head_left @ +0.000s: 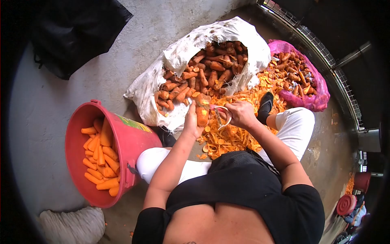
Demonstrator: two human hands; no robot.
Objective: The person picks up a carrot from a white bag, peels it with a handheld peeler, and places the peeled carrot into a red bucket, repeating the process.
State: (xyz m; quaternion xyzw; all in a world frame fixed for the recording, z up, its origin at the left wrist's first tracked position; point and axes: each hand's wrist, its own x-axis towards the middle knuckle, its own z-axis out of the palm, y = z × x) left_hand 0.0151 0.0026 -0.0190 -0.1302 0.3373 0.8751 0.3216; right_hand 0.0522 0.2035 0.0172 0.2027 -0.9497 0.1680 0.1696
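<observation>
My left hand (192, 121) is wrapped round a thick, partly peeled carrot (202, 110), held upright in front of my knees. At its right side my right hand (240, 114) grips a peeler (224, 118) with a pale looped frame, whose blade end is close to the carrot; whether it touches cannot be made out. Just beyond the hands, a torn white sack (178, 55) lies open with unpeeled carrots (215, 65) inside. Orange peelings (231, 142) cover the floor below and around the hands.
A red bucket (140, 142) with peeled carrots (101, 154) stands at left. A pink net bag (321, 91) of carrots lies at back right. A black cloth or bag (77, 32) is at upper left, a pale sack (75, 225) at lower left. Another person (359, 215) is far right.
</observation>
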